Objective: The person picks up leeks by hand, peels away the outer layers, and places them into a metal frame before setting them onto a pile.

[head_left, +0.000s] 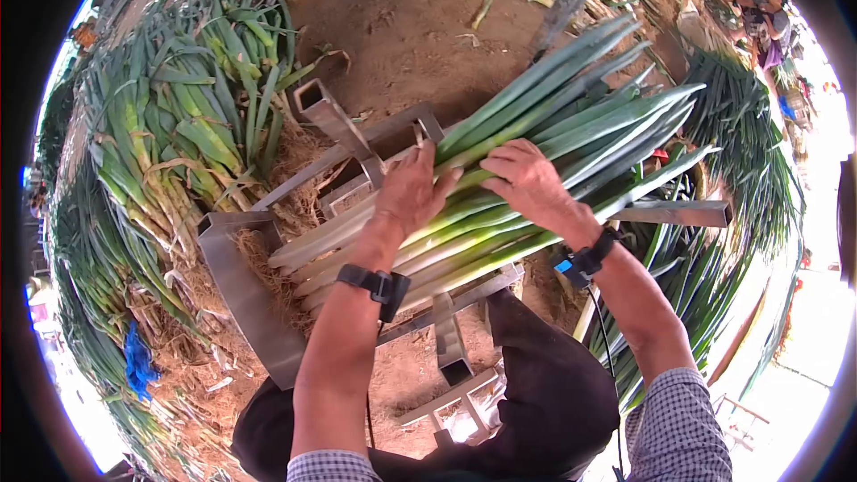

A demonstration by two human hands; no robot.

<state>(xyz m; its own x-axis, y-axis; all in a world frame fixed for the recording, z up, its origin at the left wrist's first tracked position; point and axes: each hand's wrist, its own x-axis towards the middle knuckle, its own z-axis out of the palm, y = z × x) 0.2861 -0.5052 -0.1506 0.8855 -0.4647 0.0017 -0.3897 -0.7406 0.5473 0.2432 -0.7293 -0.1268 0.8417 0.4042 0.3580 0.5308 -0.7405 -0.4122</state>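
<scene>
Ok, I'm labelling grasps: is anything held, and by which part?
The left hand and right hand lie on the long green stalks, around mid-length; whether either holds any cannot be told.

Leaf tops (616, 125) deep green; stalk bases (326, 245) whitish; sleeves (687, 428) checked (dark on white).

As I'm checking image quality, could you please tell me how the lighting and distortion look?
Head view: strong fisheye bowing inside a dark round border; the lower right background is blown out to white; the left hand, right hand and green stalks are well lit.
</scene>
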